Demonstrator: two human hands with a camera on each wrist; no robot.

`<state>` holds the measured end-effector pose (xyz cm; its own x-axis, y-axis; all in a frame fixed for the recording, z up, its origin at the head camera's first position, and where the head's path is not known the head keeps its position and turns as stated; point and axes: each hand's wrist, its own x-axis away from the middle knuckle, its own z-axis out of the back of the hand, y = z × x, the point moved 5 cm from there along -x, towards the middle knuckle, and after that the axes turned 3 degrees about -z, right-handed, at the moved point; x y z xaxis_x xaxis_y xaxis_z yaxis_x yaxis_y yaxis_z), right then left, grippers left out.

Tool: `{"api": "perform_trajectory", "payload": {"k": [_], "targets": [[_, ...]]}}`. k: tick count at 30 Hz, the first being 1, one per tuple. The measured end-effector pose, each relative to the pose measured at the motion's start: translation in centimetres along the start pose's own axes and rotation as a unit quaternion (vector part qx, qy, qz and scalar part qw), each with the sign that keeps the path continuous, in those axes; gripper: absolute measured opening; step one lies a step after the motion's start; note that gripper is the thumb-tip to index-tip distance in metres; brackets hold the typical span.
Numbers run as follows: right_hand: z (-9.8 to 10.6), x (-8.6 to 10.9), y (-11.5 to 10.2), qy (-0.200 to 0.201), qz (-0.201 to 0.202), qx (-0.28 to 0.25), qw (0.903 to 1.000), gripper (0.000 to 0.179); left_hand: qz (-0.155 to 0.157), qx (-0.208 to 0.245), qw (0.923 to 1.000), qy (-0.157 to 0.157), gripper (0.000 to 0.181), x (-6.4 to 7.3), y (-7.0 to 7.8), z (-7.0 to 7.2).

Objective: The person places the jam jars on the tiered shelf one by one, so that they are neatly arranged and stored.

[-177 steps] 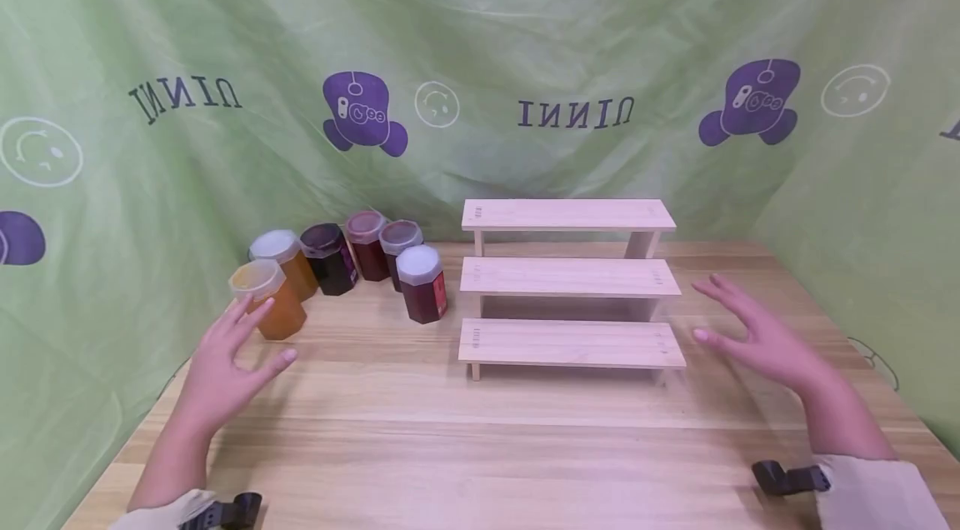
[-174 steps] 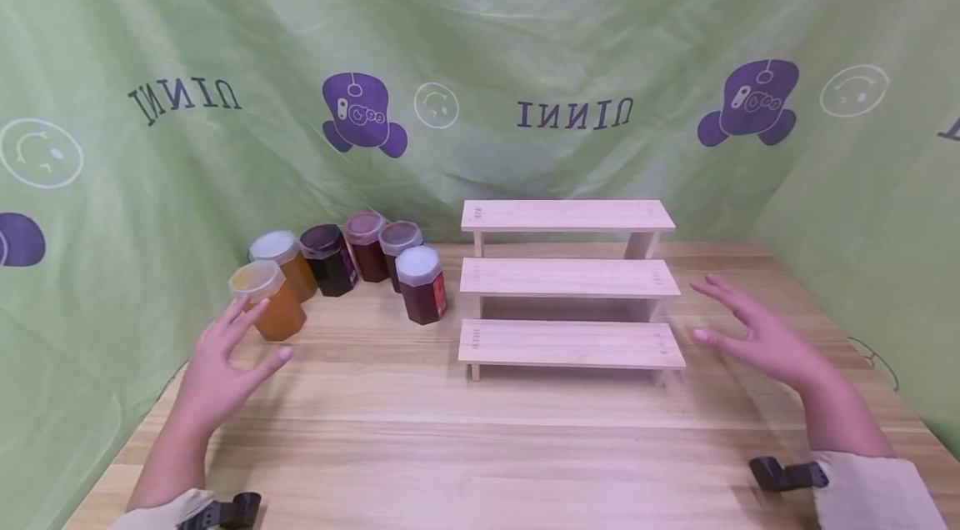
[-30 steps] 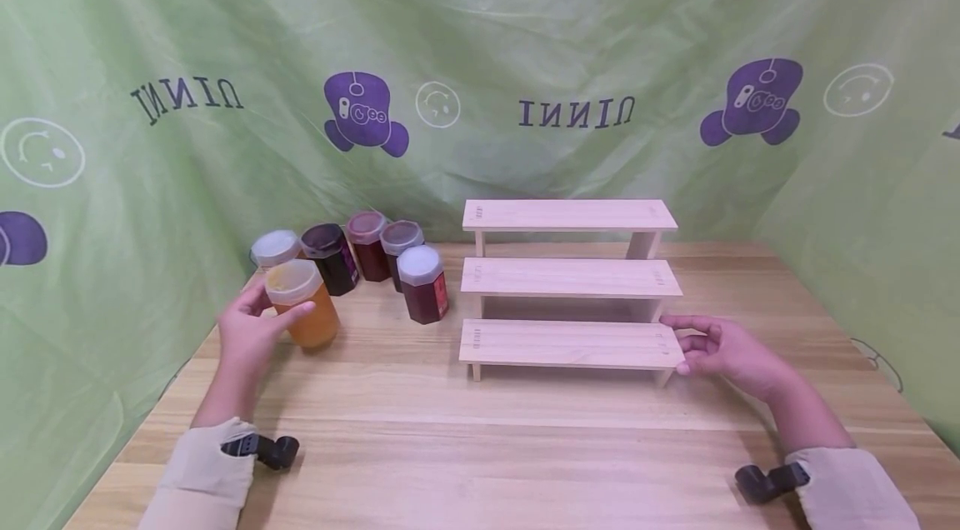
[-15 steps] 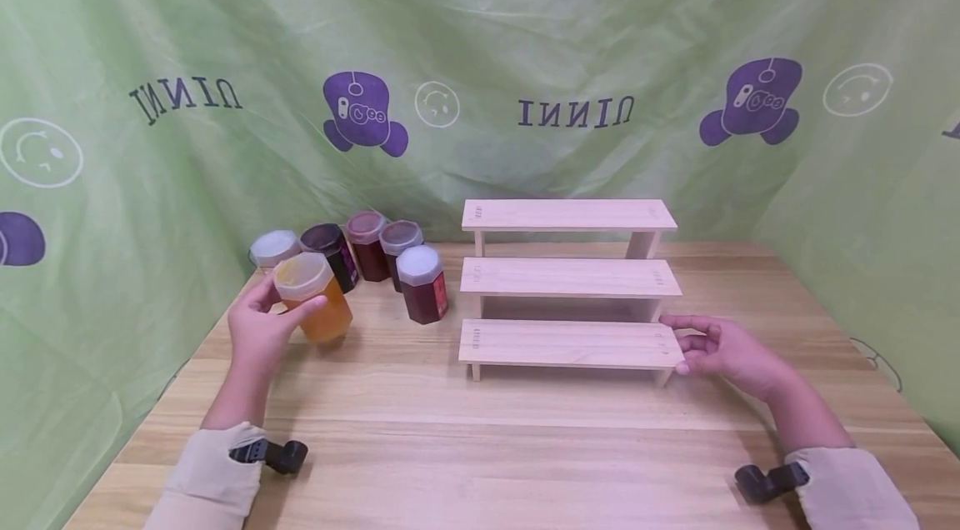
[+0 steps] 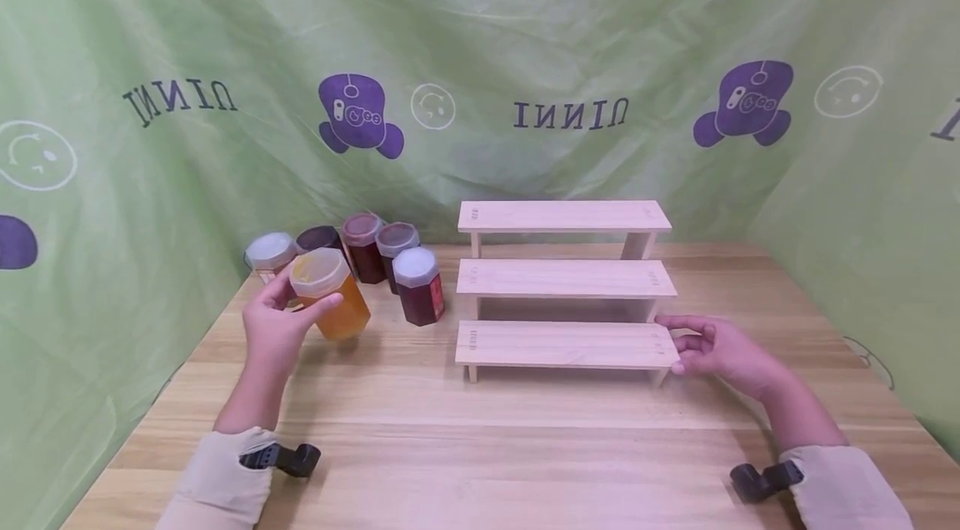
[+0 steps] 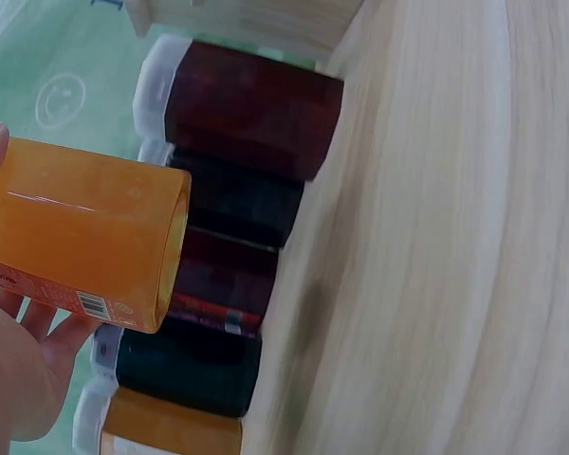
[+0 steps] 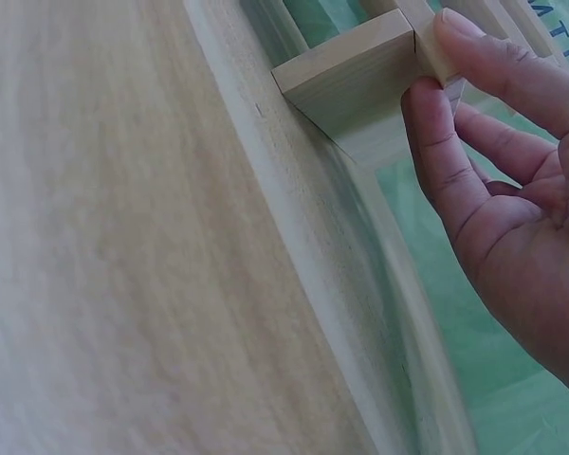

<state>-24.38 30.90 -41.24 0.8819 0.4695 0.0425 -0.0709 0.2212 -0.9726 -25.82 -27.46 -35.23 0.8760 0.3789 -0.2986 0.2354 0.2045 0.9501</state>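
The left hand [image 5: 273,333], curled round the orange jar [image 5: 345,315], has lifted it rightward off the table [image 5: 450,455], free to carry; the right hand [image 5: 723,355] pinches the stepped shelf [image 5: 562,344] at its near right end.

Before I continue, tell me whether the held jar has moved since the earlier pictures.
Yes: in the head view, the held jar has moved rightward, closer to the shelf.

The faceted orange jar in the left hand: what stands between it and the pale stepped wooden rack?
In the head view, a faceted dark red jar with a whitish lid stands between the orange jar and the rack; another dark jar stands behind.
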Motion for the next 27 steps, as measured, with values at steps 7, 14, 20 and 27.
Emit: {"api": "perform_trajectory", "payload": {"k": [7,14,20,27], "targets": [[-0.1,-0.2,-0.1,-0.006,0.0,0.007,1.0,0.077,-0.015,0.015,0.9997,-0.011,0.071,0.7,0.7,-1.1],[0.0,-0.3,-0.2,-0.003,-0.001,0.017,0.9999,0.071,-0.014,0.021,0.9988,-0.042,0.074,1.2,2.0,-2.5],[0.1,-0.3,-0.3,0.013,-0.015,0.038,0.9991,0.072,-0.04,0.031,0.9973,-0.053,0.074,1.4,3.1,-3.6],[0.1,-0.3,-0.5,0.023,-0.034,0.041,0.9983,0.075,-0.06,0.035,0.9949,-0.074,0.073,1.7,4.4,-4.9]]}}
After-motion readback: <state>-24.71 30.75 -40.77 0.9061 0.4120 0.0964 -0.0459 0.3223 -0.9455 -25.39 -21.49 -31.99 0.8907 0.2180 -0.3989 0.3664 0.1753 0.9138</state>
